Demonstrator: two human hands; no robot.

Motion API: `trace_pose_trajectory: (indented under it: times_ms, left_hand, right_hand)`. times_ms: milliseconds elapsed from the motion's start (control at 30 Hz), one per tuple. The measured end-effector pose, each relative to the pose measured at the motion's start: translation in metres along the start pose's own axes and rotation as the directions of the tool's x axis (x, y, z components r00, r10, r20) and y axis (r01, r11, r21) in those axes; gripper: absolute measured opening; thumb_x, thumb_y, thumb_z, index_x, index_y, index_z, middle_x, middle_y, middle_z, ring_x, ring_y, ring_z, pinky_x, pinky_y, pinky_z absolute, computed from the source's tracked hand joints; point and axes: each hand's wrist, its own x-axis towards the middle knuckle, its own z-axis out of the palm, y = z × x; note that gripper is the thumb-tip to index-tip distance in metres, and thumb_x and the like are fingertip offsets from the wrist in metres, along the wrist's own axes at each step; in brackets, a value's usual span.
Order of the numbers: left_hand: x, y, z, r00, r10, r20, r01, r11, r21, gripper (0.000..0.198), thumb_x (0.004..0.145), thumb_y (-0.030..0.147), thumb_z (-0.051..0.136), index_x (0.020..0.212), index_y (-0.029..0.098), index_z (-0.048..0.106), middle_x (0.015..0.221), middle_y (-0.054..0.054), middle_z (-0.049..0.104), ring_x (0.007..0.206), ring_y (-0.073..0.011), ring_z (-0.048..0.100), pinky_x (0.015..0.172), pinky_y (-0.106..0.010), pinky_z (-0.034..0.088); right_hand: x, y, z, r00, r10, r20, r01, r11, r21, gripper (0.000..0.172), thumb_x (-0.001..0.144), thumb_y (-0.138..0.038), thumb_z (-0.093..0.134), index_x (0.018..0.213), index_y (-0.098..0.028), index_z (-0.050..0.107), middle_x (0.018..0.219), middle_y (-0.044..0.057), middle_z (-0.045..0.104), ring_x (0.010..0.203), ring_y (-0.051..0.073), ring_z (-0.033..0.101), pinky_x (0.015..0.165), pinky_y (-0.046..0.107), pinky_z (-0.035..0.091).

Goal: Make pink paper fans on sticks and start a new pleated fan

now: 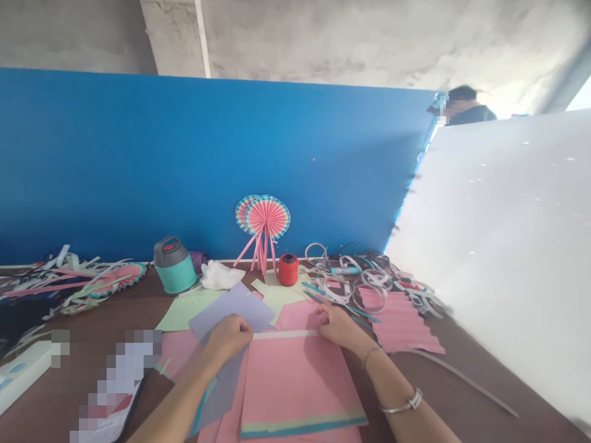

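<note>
A pink paper sheet (300, 378) lies in front of me, with green and blue bands along its near edge. A narrow white strip (286, 335) runs along its far edge. My left hand (231, 337) is closed in a pinch at the strip's left end, by the sheet's far left corner. At the other end, my right hand (337, 326) pinches the strip, with thumb and fingertips together. The fingers partly hide both ends. Beneath and around the sheet are more pink papers, a purple-grey sheet (235, 307) and pale green paper (191, 307).
Behind the papers stand a red thread spool (289, 271), pink folded paper fans (268, 216) and a teal container (175, 271). Loose white strips (373, 280) and pleated pink paper (404, 320) lie right. Blue and white partitions border the table; a person is beyond.
</note>
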Motion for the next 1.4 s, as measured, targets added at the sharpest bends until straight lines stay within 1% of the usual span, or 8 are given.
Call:
trace_pose_trajectory:
  times_ms: [267,500,733,933,1167,1267,1400]
  left_hand:
    - [-0.0004,0.0015,-0.0001,1.000,0.003,-0.012,-0.003,1.000,0.015,0.012,0.061,0.017,0.049,0.055,0.018,0.059,0.060,0.000,0.060,0.067,-0.0170,0.055,0.055,-0.022,0.032]
    - [-0.0003,0.0026,-0.0004,1.000,0.001,-0.008,-0.001,0.999,0.036,0.013,0.060,0.015,0.049,0.052,0.019,0.057,0.056,0.001,0.057,0.064,-0.0156,0.053,0.055,-0.022,0.031]
    - [-0.0018,0.0037,0.0003,1.000,-0.004,-0.020,0.005,0.998,0.064,0.015,0.063,0.015,0.048,0.053,0.019,0.058,0.067,-0.001,0.065,0.070,-0.0179,0.057,0.058,-0.024,0.033]
    - [-0.0040,0.0071,-0.0004,0.999,-0.008,-0.031,0.010,0.997,0.081,0.015,0.065,0.014,0.048,0.059,0.019,0.061,0.077,-0.004,0.068,0.077,-0.0200,0.060,0.062,-0.025,0.035]
    - [-0.0053,0.0098,-0.0017,1.000,-0.005,-0.031,0.008,0.995,0.102,0.017,0.064,0.011,0.047,0.055,0.019,0.059,0.078,-0.003,0.068,0.078,-0.0211,0.061,0.064,-0.027,0.036]
    - [-0.0054,0.0097,-0.0016,1.000,-0.004,-0.029,0.007,0.995,0.102,0.018,0.065,0.011,0.047,0.057,0.020,0.060,0.080,-0.003,0.069,0.081,-0.0214,0.061,0.065,-0.027,0.036]
    - [-0.0056,0.0082,-0.0015,1.000,-0.003,-0.031,0.006,0.994,0.105,0.017,0.065,0.013,0.048,0.059,0.020,0.062,0.082,-0.003,0.070,0.082,-0.0207,0.062,0.065,-0.027,0.037]
  right_hand:
    - [0.0037,0.0037,0.0026,1.000,-0.012,-0.019,0.011,1.000,-0.004,0.044,0.052,-0.004,0.052,0.092,-0.019,0.065,0.068,-0.001,0.059,0.066,0.015,0.054,0.061,0.025,0.035]
    - [-0.0008,-0.0008,-0.0001,0.999,-0.031,-0.015,0.031,1.000,-0.002,0.045,0.052,-0.004,0.051,0.092,-0.018,0.066,0.066,-0.001,0.057,0.067,0.015,0.054,0.062,0.025,0.035]
    - [0.0019,0.0040,0.0025,1.000,-0.027,-0.011,0.027,1.000,0.007,0.045,0.051,-0.004,0.051,0.091,-0.020,0.065,0.066,-0.001,0.058,0.065,0.015,0.053,0.059,0.025,0.034]
    - [0.0017,0.0056,0.0030,0.999,-0.027,-0.032,0.026,1.000,-0.011,0.044,0.052,-0.003,0.052,0.092,-0.018,0.064,0.067,0.000,0.058,0.066,0.016,0.053,0.059,0.025,0.034]
    - [0.0022,0.0051,0.0029,0.999,-0.017,-0.040,0.016,1.000,-0.010,0.044,0.052,-0.001,0.054,0.089,-0.021,0.064,0.068,0.000,0.059,0.065,0.016,0.053,0.058,0.026,0.035]
    - [0.0018,0.0052,0.0028,0.999,-0.026,-0.045,0.025,1.000,-0.019,0.043,0.053,-0.002,0.053,0.091,-0.020,0.064,0.071,0.001,0.061,0.066,0.016,0.054,0.058,0.025,0.035]
    - [-0.0010,0.0018,0.0010,0.999,-0.010,-0.039,0.008,0.999,-0.047,0.045,0.053,-0.002,0.051,0.093,-0.018,0.063,0.068,0.001,0.061,0.064,0.016,0.055,0.058,0.025,0.036]
